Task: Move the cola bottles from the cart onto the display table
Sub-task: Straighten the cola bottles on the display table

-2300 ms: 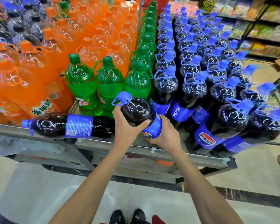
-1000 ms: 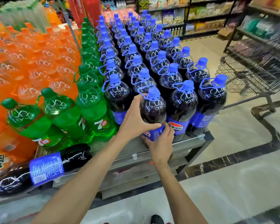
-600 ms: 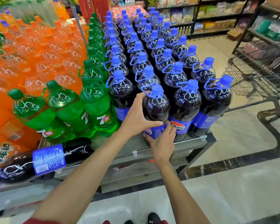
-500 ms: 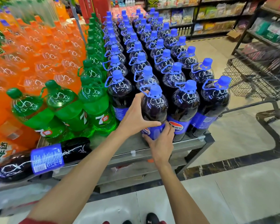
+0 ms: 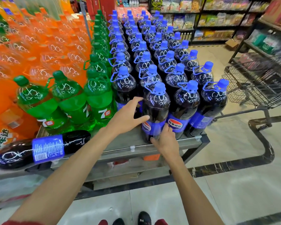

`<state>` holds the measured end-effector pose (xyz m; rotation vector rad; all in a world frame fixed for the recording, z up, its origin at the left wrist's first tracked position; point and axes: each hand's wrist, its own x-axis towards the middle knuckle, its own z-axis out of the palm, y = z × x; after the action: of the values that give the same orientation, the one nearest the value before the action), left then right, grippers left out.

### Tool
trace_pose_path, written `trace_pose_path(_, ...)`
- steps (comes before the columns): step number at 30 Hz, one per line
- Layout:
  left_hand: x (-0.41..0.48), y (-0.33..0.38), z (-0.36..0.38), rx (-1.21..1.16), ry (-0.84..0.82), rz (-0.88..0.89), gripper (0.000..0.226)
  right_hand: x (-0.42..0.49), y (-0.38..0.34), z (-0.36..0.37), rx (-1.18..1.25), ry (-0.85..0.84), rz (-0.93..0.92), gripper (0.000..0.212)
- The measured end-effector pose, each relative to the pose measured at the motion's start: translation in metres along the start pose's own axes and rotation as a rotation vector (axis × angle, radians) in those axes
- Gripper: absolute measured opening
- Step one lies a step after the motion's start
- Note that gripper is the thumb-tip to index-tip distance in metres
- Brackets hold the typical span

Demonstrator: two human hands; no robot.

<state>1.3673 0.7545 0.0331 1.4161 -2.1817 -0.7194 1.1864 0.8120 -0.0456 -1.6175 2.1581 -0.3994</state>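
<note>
- Front cola bottle (image 5: 156, 109) upright at the near edge of the display table (image 5: 136, 140), blue cap on top, blue label facing forward, pressed against the next cola bottle (image 5: 185, 104) on its right.
- Left hand (image 5: 128, 116) loosened beside the bottle's left flank, fingers spread and reaching behind its shoulder. Thumb tip seemingly just brushing the front of the label, though hard to tell at this angle.
- Right hand (image 5: 166, 140) clamped low on the same bottle, thumb across the dark base, fingers tucked up between it and the neighbour.
- Hands apart, one on either side of the bottle, left higher than right.
- Behind, long rows of blue-capped cola bottles (image 5: 152, 51) running to the far end of the table.
- To the left, a lying cola bottle (image 5: 39, 148) on its side along the table's front edge, label turned up.
- Beside the cola rows, green bottles (image 5: 68, 101), upright and close together, and past them a blurred mass of orange bottles (image 5: 31, 46).
- At the right, on the floor, a wire cart (image 5: 258, 82), well apart from both hands.
- Stocked shelves (image 5: 217, 18) along the back wall.
- Dark shoes (image 5: 143, 219) at the bottom edge, on pale floor tiles.
</note>
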Motion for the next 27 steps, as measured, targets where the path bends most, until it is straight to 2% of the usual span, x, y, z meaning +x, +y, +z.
trace_pose_path(3,-0.012,-0.018,-0.005,0.208,-0.066,-0.029,0.058,-0.008,-0.009,-0.012,-0.208,-0.131,0.022,0.070)
trace_pose_path(8,-0.041,-0.046,-0.019,0.537,-0.175,-0.129,0.057,-0.018,-0.035,-0.017,-0.488,-0.175,-0.102,0.063)
trace_pose_path(11,-0.061,-0.060,-0.035,0.594,-0.183,-0.195,0.059,-0.021,-0.060,-0.017,-0.557,-0.216,-0.207,0.054)
trace_pose_path(18,-0.114,-0.092,-0.080,0.738,-0.104,-0.356,0.063,-0.019,-0.137,0.000,-0.600,-0.295,-0.507,0.070)
trace_pose_path(27,-0.191,-0.134,-0.125,0.699,-0.010,-0.572,0.056,-0.020,-0.232,0.053,-0.619,-0.390,-0.809,0.069)
